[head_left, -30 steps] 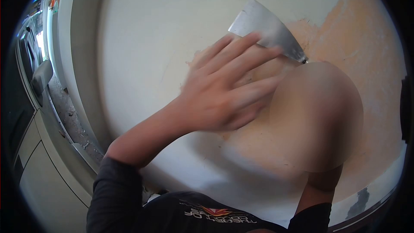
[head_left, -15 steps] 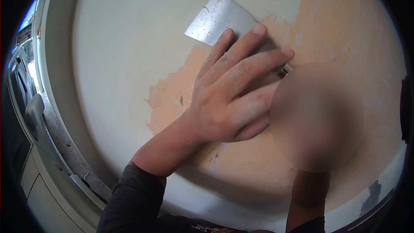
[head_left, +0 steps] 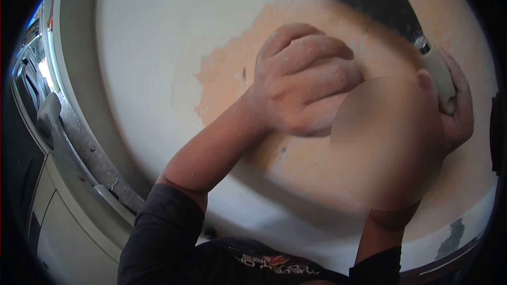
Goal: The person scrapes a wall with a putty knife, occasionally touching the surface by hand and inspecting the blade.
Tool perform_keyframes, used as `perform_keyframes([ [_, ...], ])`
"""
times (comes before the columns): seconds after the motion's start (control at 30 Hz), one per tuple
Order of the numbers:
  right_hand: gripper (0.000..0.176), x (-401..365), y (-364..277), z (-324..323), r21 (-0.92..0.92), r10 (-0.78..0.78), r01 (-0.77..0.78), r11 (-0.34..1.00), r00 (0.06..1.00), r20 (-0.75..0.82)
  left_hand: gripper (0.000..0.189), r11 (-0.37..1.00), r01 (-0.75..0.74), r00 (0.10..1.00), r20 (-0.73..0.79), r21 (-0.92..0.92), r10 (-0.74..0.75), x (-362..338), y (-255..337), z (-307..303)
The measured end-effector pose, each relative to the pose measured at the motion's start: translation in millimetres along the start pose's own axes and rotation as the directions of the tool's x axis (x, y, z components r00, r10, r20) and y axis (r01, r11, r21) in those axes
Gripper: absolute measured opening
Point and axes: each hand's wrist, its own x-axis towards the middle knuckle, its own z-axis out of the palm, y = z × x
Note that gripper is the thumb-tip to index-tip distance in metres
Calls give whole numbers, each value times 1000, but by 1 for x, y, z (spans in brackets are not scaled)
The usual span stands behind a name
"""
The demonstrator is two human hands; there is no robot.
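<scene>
My right hand (head_left: pixel 460 106) grips the pale handle of a wide putty knife (head_left: pixel 369 1), fingers curled around it. The knife's broad blade, dark on this side, reaches up and left past the top edge of the view. Left of the handle, my left hand (head_left: pixel 306 82) is closed with its back towards me; its curled fingers hide the palm, and I cannot tell what is in it. Whitish dust marks its knuckles. Behind both hands is a wall surface (head_left: pixel 174 26) with a ragged orange-tan patch (head_left: pixel 222 74). A round blur covers much of my right hand.
On the left, a raised frame edge (head_left: pixel 79 47) borders the wall. Beyond it lie a dusty ledge (head_left: pixel 87 142) and a pale cabinet-like panel (head_left: pixel 79 232). A grey mark (head_left: pixel 452 238) shows on the pale strip at lower right.
The putty knife has swung up and right, its shiny blade face giving way to a dark one. My left hand, spread over the blade and handle before, has come off and closed.
</scene>
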Motion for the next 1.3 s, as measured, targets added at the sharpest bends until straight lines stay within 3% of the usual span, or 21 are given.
perform_keyframes([
  [0.07,34,-5,-5,-6,81,51,-49,995,998,-23,22,1000,-28,999,30,12,28,-4,3,-3],
  [0.17,34,-7,-5,-25,30,-27,27,999,1000,10,20,999,8,995,98,37,-12,-18,8,-7],
  [0.23,35,-27,-3,-56,-137,-70,60,989,995,-68,19,996,75,986,144,38,-80,-29,21,-23],
  [0.3,48,-65,-3,-89,-370,-145,75,926,976,-164,18,970,234,955,171,64,-241,-45,31,-36],
  [0.37,60,-94,-33,-85,-337,-8,-149,930,905,-424,19,963,249,946,189,102,-265,-60,40,-48],
  [0.43,62,-129,-44,-91,-121,215,-316,941,835,-507,20,954,275,933,205,120,-295,-67,45,-52],
  [0.47,62,-142,-46,-89,-132,212,-320,938,834,-510,18,947,292,925,213,133,-315,-69,46,-54],
  [0.53,60,-152,-57,-83,58,308,-319,946,830,-465,18,939,317,915,219,133,-340,-72,46,-55],
  [0.7,56,-157,-76,-88,16,353,-395,918,800,-485,22,945,317,920,219,78,-327,-74,47,-56],
  [0.77,49,-126,-103,-63,-44,338,-408,912,808,-482,31,853,504,840,151,136,-521,-63,55,-54],
  [0.83,43,-113,-118,-55,-127,387,-414,902,902,-192,42,834,550,828,104,40,-551,-53,61,-43],
  [0.9,43,-88,-122,-40,-124,250,-246,961,968,15,41,930,362,931,37,64,-364,-27,63,-33],
  [0.93,43,-82,-127,-35,-139,276,-274,952,961,-10,41,938,344,936,60,38,-346,-14,62,-31],
  [1.0,42,-76,-136,-27,-90,327,-315,945,920,214,32,936,212,933,227,280,-279,6,62,-30],
  [1.03,42,-71,-141,-25,-88,353,-342,936,914,201,32,944,196,930,253,266,-265,7,56,-29],
  [1.1,42,-62,-150,-21,-91,397,-393,915,837,376,24,983,111,903,399,144,-160,6,31,-17],
  [1.13,43,-59,-153,-17,-113,408,-396,911,831,379,26,997,80,918,391,-14,-68,3,13,-9],
  [1.17,43,-58,-151,-16,-105,426,-419,902,825,372,26,997,74,909,412,-24,-58,1,5,-4],
  [1.23,44,-55,-139,-13,-13,283,-296,955,901,329,24,998,36,970,243,-53,-22,9,-4,4],
  [1.27,44,-52,-130,-10,-9,287,-301,954,901,325,27,993,24,975,223,-118,3,17,-9,5],
  [1.3,46,-49,-119,-5,126,176,-211,969,954,244,27,993,24,974,229,-116,3,20,-11,8],
])
